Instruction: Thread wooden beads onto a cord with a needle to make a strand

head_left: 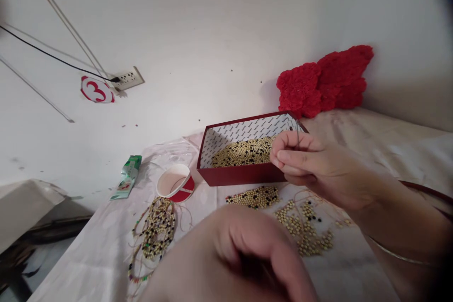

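My right hand is raised in front of the right end of a dark red box, thumb and fingers pinched together. A thin dark strand shows at its fingers; whether it is thread or a needle I cannot tell. Large in the foreground, my left hand is curled with the fingers bent inward, and anything in it is hidden. Gold and black beads fill the bottom of the box. Between the hands and the box lie a bead pile and loose beads on a white cloth.
Left of the box stands a red and white paper cup, beside strung bead strands. A green packet lies near the left table edge. Behind, a red ruffled thing leans on the wall near a socket.
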Motion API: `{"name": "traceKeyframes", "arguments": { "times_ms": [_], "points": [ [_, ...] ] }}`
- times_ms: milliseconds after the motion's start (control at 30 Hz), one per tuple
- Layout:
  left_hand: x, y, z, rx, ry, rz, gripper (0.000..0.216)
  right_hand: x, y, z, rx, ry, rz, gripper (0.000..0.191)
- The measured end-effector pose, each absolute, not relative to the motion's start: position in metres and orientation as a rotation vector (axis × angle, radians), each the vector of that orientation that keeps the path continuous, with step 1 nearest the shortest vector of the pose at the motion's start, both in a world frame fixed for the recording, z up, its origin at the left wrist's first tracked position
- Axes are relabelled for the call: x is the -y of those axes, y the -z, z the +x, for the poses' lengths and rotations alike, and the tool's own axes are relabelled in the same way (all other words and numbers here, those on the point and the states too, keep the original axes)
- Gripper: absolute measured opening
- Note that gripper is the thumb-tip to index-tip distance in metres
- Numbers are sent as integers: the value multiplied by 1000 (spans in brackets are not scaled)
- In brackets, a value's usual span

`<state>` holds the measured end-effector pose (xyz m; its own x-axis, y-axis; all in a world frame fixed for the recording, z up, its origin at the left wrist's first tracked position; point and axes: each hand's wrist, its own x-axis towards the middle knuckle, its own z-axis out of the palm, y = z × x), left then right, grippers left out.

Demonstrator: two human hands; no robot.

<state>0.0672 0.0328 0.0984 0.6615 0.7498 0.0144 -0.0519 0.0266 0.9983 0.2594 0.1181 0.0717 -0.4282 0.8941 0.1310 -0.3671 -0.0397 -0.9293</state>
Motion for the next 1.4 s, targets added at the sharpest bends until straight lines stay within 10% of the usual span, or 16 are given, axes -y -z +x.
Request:
{"name": "traceKeyframes", "arguments": {
  "times_ms": [400, 1400],
  "points": [
    [-71, -73, 80, -979, -1394, 1461, 13, -106, -69, 245, 1335, -1768, -574, 21],
    [-61, -74, 88, -1339, -1715, 2691, 17, -85, -69, 223, 956, -1792, -638, 41]
  ]
}}
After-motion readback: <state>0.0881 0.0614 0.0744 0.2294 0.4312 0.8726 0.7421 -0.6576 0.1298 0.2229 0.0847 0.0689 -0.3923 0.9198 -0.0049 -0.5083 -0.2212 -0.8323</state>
